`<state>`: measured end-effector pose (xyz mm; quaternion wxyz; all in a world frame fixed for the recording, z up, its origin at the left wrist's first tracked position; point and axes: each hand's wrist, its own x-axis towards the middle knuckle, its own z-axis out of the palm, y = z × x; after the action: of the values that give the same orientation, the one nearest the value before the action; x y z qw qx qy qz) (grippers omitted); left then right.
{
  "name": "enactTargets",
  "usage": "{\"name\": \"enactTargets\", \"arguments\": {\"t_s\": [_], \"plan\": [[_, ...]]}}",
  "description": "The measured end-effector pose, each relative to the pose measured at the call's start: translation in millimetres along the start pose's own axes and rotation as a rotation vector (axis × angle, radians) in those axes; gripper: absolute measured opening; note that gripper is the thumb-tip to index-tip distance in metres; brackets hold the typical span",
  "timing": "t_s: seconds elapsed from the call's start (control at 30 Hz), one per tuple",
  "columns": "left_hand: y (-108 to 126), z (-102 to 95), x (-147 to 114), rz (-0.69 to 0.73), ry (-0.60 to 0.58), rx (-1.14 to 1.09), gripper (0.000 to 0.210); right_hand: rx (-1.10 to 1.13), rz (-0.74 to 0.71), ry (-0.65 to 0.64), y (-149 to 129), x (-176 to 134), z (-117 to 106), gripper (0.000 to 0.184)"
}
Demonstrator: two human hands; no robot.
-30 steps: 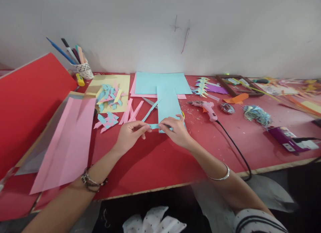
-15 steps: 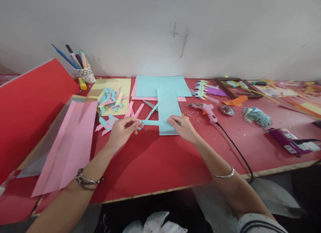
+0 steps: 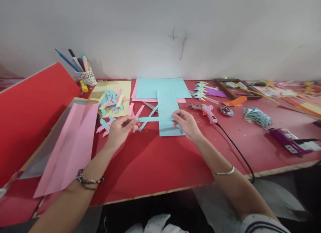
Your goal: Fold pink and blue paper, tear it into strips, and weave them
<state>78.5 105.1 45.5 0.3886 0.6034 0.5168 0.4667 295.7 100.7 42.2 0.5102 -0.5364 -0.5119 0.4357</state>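
A narrow light-blue paper strip point(image 3: 152, 119) is stretched level between my hands. My left hand point(image 3: 120, 128) pinches its left end between thumb and fingers, beside some pink strips point(image 3: 138, 112). At the other end, my right hand point(image 3: 187, 125) is closed on the strip with thumb and forefinger, above a long light-blue paper piece point(image 3: 168, 104) lying on the table. A second blue strip point(image 3: 143, 125) lies slantwise behind the stretched one. Scissors point(image 3: 150, 106) show partly beneath the papers.
On the red table point(image 3: 145, 162), cut paper pieces point(image 3: 112, 101) lie at left near folded pink paper point(image 3: 67, 146). A pink glue gun point(image 3: 207, 111) with a black cord, a tinsel bundle point(image 3: 256, 117) and a purple power strip point(image 3: 286, 139) are at right. A pen cup point(image 3: 88, 77) stands behind.
My right hand has shifted slightly up and right, its fingers now extended more around the strip's end. The strip is stretched straighter. My left hand has moved slightly left.
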Motion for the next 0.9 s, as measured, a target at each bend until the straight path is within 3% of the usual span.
{"name": "enactTargets", "arguments": {"t_s": [0.43,0.57,0.73,0.9], "plan": [[-4,1.5,0,-0.008,0.022,-0.021,0.015,-0.022,-0.046,0.073,0,1,1,0.014],[-5,2.2,0,-0.006,0.025,-0.011,0.014,-0.117,-0.109,0.111,5,0,1,0.012],[-5,2.2,-2,0.019,0.009,0.049,0.015,-0.432,-0.309,0.176,12,-1,-1,0.002],[-3,7.6,-9,0.143,-0.042,0.141,0.016,-0.959,-0.632,0.224,5,-9,3,0.029]]}}
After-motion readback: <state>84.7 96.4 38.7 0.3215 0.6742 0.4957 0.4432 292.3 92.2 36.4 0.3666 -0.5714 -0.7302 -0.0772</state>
